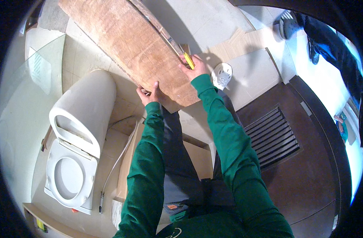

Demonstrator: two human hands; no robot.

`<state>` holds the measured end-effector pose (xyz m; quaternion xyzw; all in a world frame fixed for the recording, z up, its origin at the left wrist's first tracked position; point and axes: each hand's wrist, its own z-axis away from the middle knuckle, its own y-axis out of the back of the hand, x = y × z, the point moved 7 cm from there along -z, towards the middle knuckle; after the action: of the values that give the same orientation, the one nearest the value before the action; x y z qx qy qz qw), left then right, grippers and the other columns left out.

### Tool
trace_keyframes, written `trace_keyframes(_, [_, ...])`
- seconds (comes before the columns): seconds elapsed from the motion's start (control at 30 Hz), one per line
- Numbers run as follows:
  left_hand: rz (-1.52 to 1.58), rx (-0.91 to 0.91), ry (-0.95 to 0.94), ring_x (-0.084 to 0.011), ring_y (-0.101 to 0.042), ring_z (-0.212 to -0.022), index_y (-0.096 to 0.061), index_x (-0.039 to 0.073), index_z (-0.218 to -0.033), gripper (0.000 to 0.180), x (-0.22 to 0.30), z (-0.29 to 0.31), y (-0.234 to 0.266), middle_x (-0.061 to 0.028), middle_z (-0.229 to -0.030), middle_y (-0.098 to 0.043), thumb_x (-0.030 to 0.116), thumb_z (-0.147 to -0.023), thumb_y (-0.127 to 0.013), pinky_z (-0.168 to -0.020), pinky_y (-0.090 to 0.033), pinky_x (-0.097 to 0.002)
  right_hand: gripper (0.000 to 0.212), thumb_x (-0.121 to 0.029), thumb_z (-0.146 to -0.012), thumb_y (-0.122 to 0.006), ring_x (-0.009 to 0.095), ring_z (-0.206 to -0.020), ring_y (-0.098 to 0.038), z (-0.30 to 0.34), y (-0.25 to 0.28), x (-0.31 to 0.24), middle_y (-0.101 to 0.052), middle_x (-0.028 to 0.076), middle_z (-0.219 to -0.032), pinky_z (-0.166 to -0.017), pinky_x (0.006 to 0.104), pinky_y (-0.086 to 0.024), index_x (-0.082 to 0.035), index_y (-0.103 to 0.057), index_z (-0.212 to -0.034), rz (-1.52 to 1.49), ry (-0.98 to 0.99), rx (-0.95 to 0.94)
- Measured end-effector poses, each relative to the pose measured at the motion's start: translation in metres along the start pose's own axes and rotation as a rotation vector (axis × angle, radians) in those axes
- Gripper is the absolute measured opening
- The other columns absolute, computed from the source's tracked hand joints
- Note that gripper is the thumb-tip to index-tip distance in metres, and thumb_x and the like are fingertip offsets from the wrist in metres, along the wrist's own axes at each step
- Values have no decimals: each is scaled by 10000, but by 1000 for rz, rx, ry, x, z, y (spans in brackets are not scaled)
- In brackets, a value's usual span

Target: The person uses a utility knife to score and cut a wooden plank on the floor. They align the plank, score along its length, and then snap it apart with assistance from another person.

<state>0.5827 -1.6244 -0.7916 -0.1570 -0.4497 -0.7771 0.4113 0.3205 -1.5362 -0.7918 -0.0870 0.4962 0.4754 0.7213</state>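
A long plywood panel (134,43) slants from the upper left down to my legs. My left hand (149,94) grips its lower left edge, thumb on the top face and fingers curled underneath. At the panel's right edge, my right hand (195,68) is closed round a slim yellow tool (189,60), which looks like a utility knife. The fingers of that hand are beside the panel's edge, and partly hidden. A narrow strip with a dark gap runs along that same edge. My shoe (222,75), white with holes, shows just right of my right wrist.
A white toilet (86,111) with its seat (52,174) stands at left, beside a glass panel (38,87). A hose sprayer (101,202) lies near it. To the right is a dark door (308,158) with a louvred vent (272,137). Another person's legs (328,43) show at upper right.
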Motion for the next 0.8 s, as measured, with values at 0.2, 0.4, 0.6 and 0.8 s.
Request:
trace_keyframes(0.2, [-123,22,-52,-149,-514,-700,-375,5,-1126,779,-2,-4,3,-52,-784,-512,330,-612,-862,-598,-426,-271,315,-120,-735,-724,135,-765,-575,0,3,-10,-567,31,-866,-673,263,-481,-99,-649,-1040,4,26,7])
trace_keyframes(0.4, [-147,21,-116,-152,-513,-696,-385,6,-1108,788,-3,-7,2,-48,-770,-485,373,-599,-862,-603,-426,-262,314,-161,-736,-723,175,-798,-586,-33,8,-44,-582,40,-867,-725,302,-478,-113,-650,-1038,-5,64,59])
trace_keyframes(0.6, [-77,-22,-66,-164,-507,-765,-384,-8,-1129,819,-1,-5,0,-55,-810,-478,410,-602,-851,-653,-433,-275,335,-256,-738,-712,268,-825,-590,-65,-6,-73,-586,75,-908,-735,358,-474,-101,-638,-1026,121,120,6])
trace_keyframes(0.8, [-205,23,-112,-146,-459,-703,-382,-31,-1139,844,8,-2,2,-34,-797,-443,421,-600,-849,-627,-433,-272,347,-272,-736,-710,278,-826,-586,-65,-6,-74,-582,87,-913,-727,357,-470,-84,-629,-1016,107,92,-24])
